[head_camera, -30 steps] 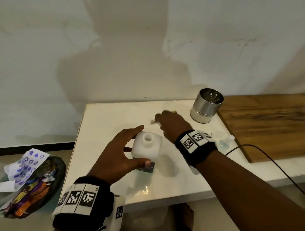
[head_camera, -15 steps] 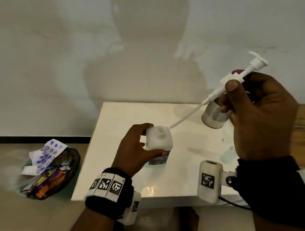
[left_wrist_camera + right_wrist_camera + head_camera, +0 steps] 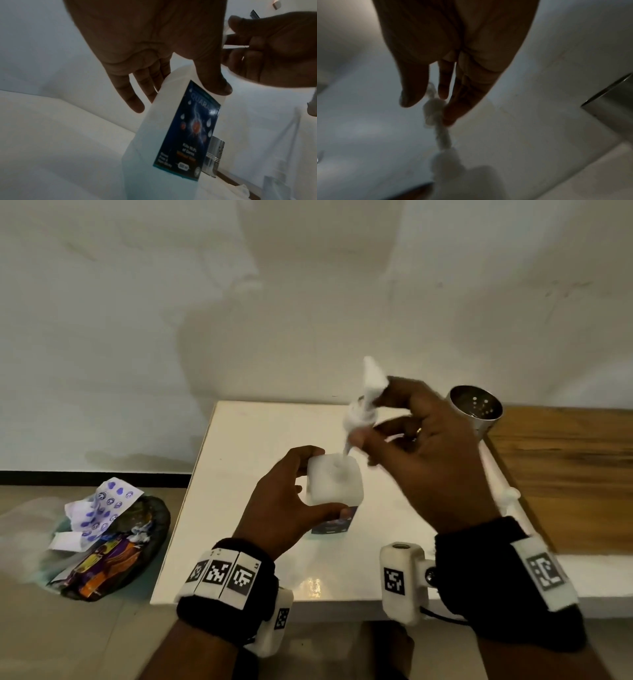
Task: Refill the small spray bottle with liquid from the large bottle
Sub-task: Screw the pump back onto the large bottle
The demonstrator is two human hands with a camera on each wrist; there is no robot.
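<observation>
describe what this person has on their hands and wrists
Both forearms are bare. The left hand has a black wristband with white square-code tags and a white camera block beneath. The right hand wears a ring, a black wristband with one tag, and a white tagged camera block trailing a black cable.

Left hand (image 3: 286, 501) curled, thumb and fingers gripping. Right hand (image 3: 421, 453) raised above it, fingertips pinching.
</observation>
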